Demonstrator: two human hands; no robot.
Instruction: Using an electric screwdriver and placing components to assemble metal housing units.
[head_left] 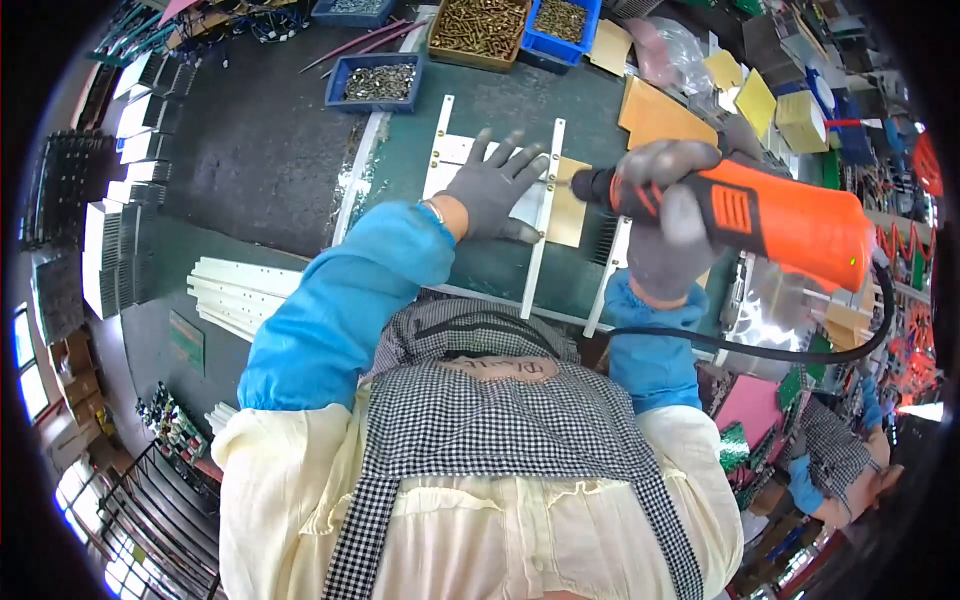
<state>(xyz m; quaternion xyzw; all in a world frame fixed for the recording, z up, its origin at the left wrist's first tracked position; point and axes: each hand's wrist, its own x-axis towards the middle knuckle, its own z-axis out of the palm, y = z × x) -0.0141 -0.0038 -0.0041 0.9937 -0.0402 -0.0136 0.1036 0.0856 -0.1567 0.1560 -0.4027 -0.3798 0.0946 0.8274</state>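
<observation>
My left hand, in a grey glove, lies flat with fingers spread over a white plate. Its fingertips reach a white perforated strip dotted with small brass-coloured screws. Wrapped round the grip of an orange and black corded power screwdriver is my right hand, gloved as well. The tool lies sideways, its bit pointing left at the strip beside my left fingers; whether the tip touches a screw I cannot tell. Another white strip stands left of the hand, and a third lies partly under the tool.
Blue bins of small metal parts and a box of brass-coloured screws stand at the back. White strips are stacked at left, near finned metal blocks. The tool's black cable loops at right. A co-worker is at lower right.
</observation>
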